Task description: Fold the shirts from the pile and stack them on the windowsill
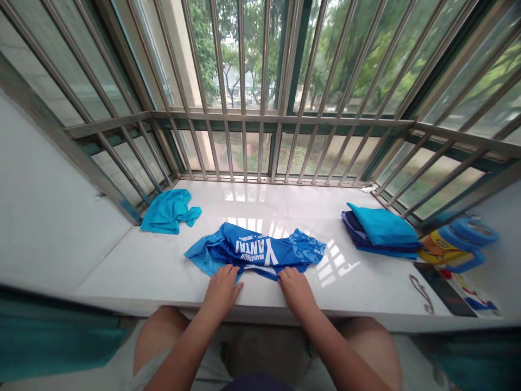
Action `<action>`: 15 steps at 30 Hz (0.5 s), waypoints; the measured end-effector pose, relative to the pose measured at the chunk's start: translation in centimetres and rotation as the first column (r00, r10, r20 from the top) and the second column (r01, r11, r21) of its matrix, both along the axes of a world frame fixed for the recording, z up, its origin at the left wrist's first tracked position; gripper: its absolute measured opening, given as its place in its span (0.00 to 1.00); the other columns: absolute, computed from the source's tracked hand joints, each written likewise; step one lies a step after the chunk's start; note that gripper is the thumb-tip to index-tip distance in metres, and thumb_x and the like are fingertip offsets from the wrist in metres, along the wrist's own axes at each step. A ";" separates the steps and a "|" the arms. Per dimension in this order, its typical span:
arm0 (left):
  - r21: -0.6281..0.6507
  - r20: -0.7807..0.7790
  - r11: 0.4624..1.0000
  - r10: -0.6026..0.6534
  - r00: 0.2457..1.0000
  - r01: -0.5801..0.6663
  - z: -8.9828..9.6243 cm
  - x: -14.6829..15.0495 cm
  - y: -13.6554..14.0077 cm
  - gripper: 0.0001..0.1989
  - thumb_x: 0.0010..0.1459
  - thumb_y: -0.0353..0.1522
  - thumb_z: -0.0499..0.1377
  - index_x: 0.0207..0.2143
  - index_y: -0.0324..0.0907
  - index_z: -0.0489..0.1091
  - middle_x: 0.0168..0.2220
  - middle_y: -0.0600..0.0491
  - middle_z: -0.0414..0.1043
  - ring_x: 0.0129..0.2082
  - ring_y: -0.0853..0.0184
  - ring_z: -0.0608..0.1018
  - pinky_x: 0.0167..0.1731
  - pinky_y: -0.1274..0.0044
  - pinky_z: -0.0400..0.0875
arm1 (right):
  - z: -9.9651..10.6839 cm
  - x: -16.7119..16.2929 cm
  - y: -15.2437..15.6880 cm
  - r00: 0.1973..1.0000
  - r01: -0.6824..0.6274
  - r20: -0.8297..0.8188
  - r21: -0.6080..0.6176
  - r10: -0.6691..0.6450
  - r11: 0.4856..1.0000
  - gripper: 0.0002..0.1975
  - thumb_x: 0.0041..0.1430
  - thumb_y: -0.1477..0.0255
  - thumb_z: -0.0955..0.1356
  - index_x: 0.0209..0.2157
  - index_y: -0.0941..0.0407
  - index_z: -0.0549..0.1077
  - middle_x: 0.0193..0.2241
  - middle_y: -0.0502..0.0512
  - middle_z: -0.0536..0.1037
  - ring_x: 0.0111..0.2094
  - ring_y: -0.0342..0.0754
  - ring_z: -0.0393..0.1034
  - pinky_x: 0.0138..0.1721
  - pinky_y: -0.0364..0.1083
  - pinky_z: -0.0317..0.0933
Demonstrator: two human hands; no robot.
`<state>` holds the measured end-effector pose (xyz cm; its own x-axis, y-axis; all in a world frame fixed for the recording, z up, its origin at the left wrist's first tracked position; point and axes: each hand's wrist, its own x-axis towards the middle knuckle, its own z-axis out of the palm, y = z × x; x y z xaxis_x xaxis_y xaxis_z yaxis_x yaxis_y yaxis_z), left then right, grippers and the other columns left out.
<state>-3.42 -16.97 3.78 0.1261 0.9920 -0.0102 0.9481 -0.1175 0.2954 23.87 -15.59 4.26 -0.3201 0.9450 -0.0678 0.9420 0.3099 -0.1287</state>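
A blue marathon shirt (pixel 250 247) lies bunched on the white sill in front of me, its white "YANTAI MARATHON" lettering upside down to my view. Its left end is lighter blue and its right end is patterned. My left hand (pixel 223 288) is closed on the near edge of the cloth, left of the middle. Farther right, my right hand (pixel 296 288) grips the same edge near the white strip. My fingertips partly cover the fabric there.
The white sill (pixel 163 271) runs to the barred window. A crumpled teal cloth (pixel 166 212) lies at left. On the right are a stack of folded clothes (pixel 382 228), a blue-and-yellow jug (pixel 456 244), a black phone-like slab (pixel 443 290) and a thin cord (pixel 421 293).
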 end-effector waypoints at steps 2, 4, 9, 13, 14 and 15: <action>-0.069 0.051 0.990 0.128 0.990 -0.124 0.7 0.3 -0.8 0.15 0.70 0.37 0.57 0.53 0.40 0.75 0.51 0.41 0.80 0.54 0.51 0.80 0.54 0.64 0.72 | -0.1 -0.8 -0.8 0.999 0.010 -0.043 -0.040 -0.012 0.999 0.11 0.74 0.73 0.64 0.44 0.55 0.79 0.45 0.61 0.82 0.51 0.59 0.74 0.51 0.53 0.64; -0.235 0.169 0.947 0.262 0.950 -0.220 1.0 1.0 -2.3 0.19 0.71 0.45 0.54 0.41 0.41 0.76 0.38 0.44 0.81 0.43 0.53 0.82 0.47 0.66 0.74 | 0.3 -1.6 -2.4 0.982 -0.040 -0.188 -0.085 0.023 0.996 0.09 0.73 0.74 0.65 0.42 0.55 0.78 0.43 0.59 0.82 0.49 0.58 0.74 0.51 0.53 0.63; -0.648 0.676 0.762 0.581 0.454 -0.010 1.0 3.8 -7.6 0.35 0.63 0.64 0.51 0.43 0.43 0.76 0.39 0.44 0.83 0.41 0.51 0.84 0.42 0.65 0.79 | 1.7 -4.5 -9.5 0.714 -0.268 -0.691 -0.120 0.114 0.956 0.06 0.72 0.72 0.65 0.43 0.53 0.75 0.44 0.55 0.81 0.46 0.51 0.74 0.52 0.49 0.66; -0.599 0.568 0.744 0.655 0.499 -0.294 3.6 3.5 -9.8 0.33 0.55 0.63 0.56 0.43 0.46 0.78 0.41 0.40 0.83 0.48 0.42 0.84 0.54 0.57 0.77 | 3.9 -5.5 -12.1 0.507 -0.578 -0.795 -0.028 0.332 0.816 0.07 0.66 0.72 0.68 0.45 0.50 0.76 0.41 0.51 0.82 0.45 0.49 0.76 0.57 0.47 0.67; -0.550 0.514 0.775 0.608 0.605 -0.312 4.6 3.0 -10.0 0.30 0.54 0.62 0.57 0.41 0.48 0.78 0.41 0.39 0.83 0.49 0.40 0.83 0.56 0.56 0.76 | 5.0 -5.3 -11.8 0.467 -0.615 -0.806 0.001 0.364 0.789 0.09 0.66 0.73 0.68 0.46 0.50 0.77 0.41 0.51 0.83 0.44 0.48 0.77 0.55 0.46 0.68; -0.513 0.491 0.819 0.525 0.695 -0.257 5.7 2.5 -10.2 0.28 0.53 0.60 0.58 0.41 0.51 0.79 0.43 0.39 0.83 0.51 0.39 0.82 0.57 0.56 0.75 | 6.3 -4.8 -11.3 0.443 -0.614 -0.817 0.025 0.371 0.789 0.11 0.66 0.75 0.67 0.47 0.50 0.76 0.42 0.52 0.82 0.45 0.48 0.77 0.53 0.45 0.69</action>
<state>-0.97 -27.20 9.48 -0.1607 0.8765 -0.4538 0.4911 0.4698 0.7335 19.05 -26.86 10.55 -0.7661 0.5937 0.2461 0.1427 0.5305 -0.8356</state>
